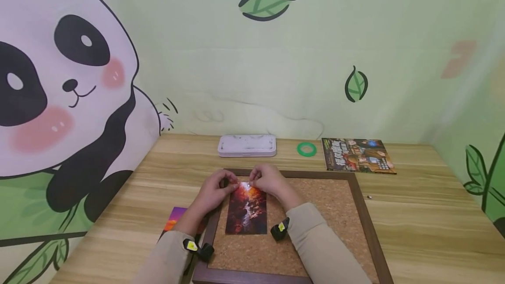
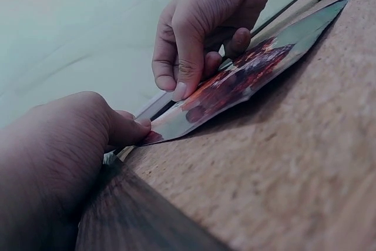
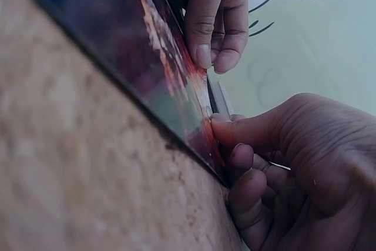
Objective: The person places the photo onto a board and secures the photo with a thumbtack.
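Observation:
A glossy picture card [image 1: 246, 211] with a red and orange scene lies over the upper left part of a cork board [image 1: 319, 218] with a brown wooden frame [image 1: 360, 214]. Its top edge is pinched near the left corner by my left hand [image 1: 214, 193], between thumb and fingers. My right hand [image 1: 272, 184] pinches the same edge a little further right, thumb on the printed side. From the left wrist, the card [image 2: 247, 77] appears bowed, with part of it lifted off the cork. Whether a small pin sits between the right fingertips cannot be told.
Behind the board stand a white pencil case [image 1: 247, 146], a green ring of tape [image 1: 306, 149] and a comic-style booklet [image 1: 357, 155]. A tiny shiny piece [image 1: 369, 197] lies right of the frame. Another colourful card [image 1: 173, 218] is partly under my left forearm.

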The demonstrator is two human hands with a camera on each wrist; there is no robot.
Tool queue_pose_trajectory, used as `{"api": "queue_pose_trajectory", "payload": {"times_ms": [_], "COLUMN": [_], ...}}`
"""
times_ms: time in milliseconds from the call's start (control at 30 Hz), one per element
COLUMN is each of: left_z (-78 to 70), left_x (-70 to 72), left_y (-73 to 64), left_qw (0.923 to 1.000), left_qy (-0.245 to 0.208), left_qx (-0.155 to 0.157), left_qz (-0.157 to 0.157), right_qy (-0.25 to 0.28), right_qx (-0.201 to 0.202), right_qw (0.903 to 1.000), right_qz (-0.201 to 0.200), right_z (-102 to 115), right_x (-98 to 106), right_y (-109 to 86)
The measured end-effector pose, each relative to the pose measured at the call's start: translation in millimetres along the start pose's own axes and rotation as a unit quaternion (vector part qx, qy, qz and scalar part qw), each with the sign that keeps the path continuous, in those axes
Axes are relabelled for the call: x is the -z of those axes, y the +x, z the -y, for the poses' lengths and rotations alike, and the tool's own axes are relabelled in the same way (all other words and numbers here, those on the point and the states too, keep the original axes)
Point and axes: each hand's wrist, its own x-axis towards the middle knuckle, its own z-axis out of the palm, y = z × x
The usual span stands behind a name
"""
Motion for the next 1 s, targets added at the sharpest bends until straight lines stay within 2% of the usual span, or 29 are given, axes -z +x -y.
{"api": "queue_pose_trajectory", "payload": {"times_ms": [633,867,1000], "left_z": [1.2,2.9,2.9], "left_x": [-0.3,-1.5,-0.9], "left_y": [0.6,1.1,1.3], "left_qw": [1.0,0.9999,0.9999], "left_qy": [-0.007,-0.011,-0.013], "left_qx": [-0.001,-0.002,-0.003], "left_qz": [0.001,0.0,-0.002], "right_qy": [-0.021,-0.057,-0.066], "right_qx": [0.001,0.036,0.043], "right_qw": [0.9998,0.9977,0.9969], "right_qz": [0.006,-0.007,0.004], "right_z": [0,5,12], "right_x": [0,1,2], "right_y": [-0.7,-4.7,-8.2]}}
